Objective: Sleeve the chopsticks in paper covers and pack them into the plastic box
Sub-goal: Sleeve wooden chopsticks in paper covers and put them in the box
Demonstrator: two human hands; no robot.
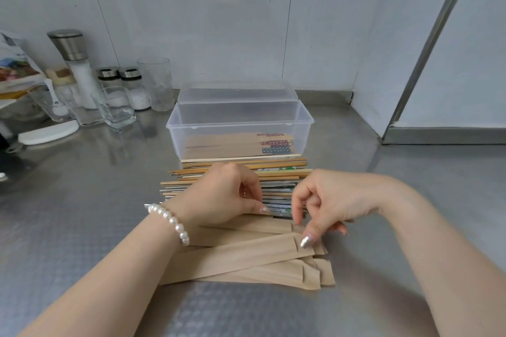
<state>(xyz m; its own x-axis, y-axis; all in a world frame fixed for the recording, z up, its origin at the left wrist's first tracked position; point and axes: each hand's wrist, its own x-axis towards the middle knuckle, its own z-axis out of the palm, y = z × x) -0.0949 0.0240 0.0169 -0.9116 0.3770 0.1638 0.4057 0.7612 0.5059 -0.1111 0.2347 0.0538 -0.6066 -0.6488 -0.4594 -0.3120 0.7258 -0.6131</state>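
Left hand [219,194]: curled fingers are laid on the chopstick pile, thumb tip at the pile's near edge; whether a stick is actually grasped cannot be told; pearl bracelet [171,223] worn at the wrist
Right hand [325,200]: fingers are bent, forefinger and thumb tips pressed on the open end of a paper cover; a pinch cannot be confirmed
Chopsticks [273,169]: loose pile at 12 o'clock of the hands, lying crosswise on the tabletop [82,213]
Paper covers [246,257]: brown stack fanned at 6 o'clock of the pile, overlapped by both hands
Plastic box [241,128]: clear, lid off, at 12 o'clock of the pile, touching it; sleeved pairs seen inside
Lid [236,94]: behind the box
Shakers and glasses [117,96]: grouped at 10 o'clock
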